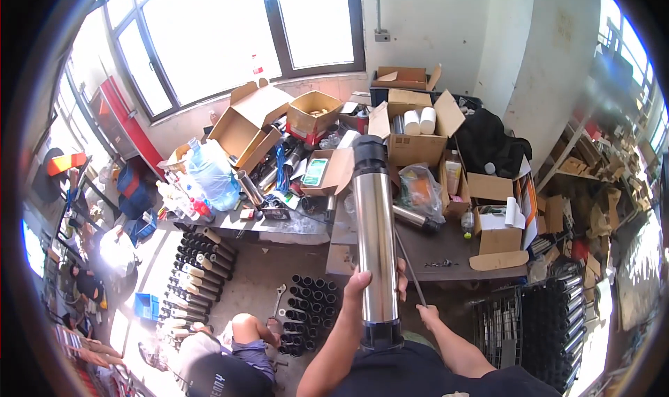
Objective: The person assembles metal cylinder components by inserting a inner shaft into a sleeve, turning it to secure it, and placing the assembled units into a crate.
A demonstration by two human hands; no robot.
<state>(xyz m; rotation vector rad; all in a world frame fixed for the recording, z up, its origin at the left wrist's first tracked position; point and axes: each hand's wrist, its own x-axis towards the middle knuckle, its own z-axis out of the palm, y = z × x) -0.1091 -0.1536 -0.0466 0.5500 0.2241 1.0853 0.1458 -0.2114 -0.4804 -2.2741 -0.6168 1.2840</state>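
A long, shiny steel cylinder with black end caps (377,240) stands nearly upright before my chest, tilted slightly. My left hand (357,285) is wrapped round its lower half, the thumb on the near left side and fingertips showing on the right. Its lower cap is close to my dark shirt. To the right, my right hand (429,315) is closed round the lower end of a thin, dark rod (410,265). The rod slants up and left, and its upper end passes behind the cylinder. Another steel cylinder (416,217) lies on the workbench beyond.
The workbench (446,263) holds open cardboard boxes (417,146), a large clear-blue water bottle (209,170) and small loose parts (441,263). Black tubes (311,303) stand on the floor, near a wrench (277,301). A person (237,359) crouches at lower left. Racked cylinders (571,320) stand right.
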